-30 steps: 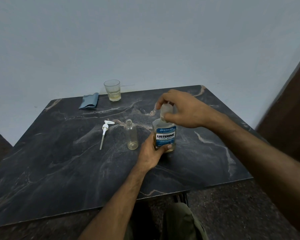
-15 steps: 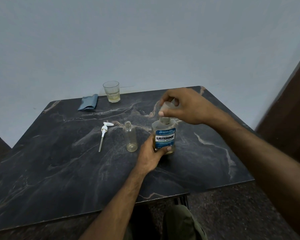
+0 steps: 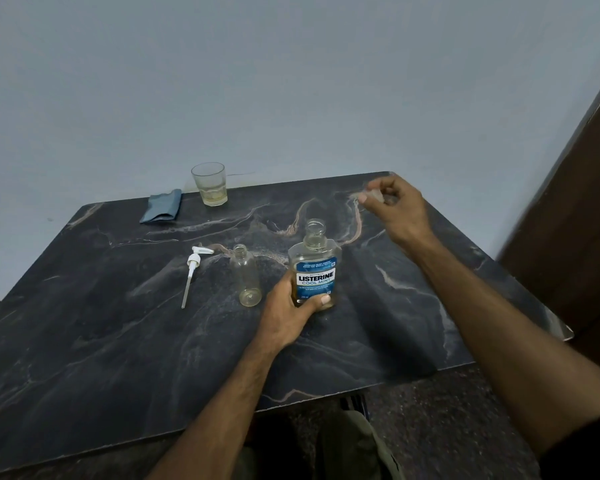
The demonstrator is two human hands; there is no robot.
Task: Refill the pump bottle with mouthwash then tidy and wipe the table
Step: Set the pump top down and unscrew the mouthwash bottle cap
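- Table (image 3: 118, 341): dark marble with pale veins, under both hands, far edge against a pale wall.
- Right hand (image 3: 397, 211): raised beyond and right of the left hand, over the table's far right corner; fingers curled, pinching a clear cap (image 3: 373, 195), slightly blurred.
- Left hand (image 3: 288, 311): wrapped round the lower body of the mouthwash, thumb across the front beneath the label.
- Mouthwash (image 3: 315, 268): upright on the table in the left hand, neck open, blue and white label facing the camera, yellowish liquid low inside.
- Glass (image 3: 210, 184): far beyond and left of the left hand, at the table's far edge; some yellowish liquid at the bottom.
- Cloth (image 3: 161, 206): blue, folded, just left of the glass.
- Pump bottle (image 3: 246, 276): clear, upright, open-necked, just left of the left hand, apart from the mouthwash.
- Pump (image 3: 192, 271): white head and dip tube, flat on the table, left of the pump bottle, tube end toward the near side.
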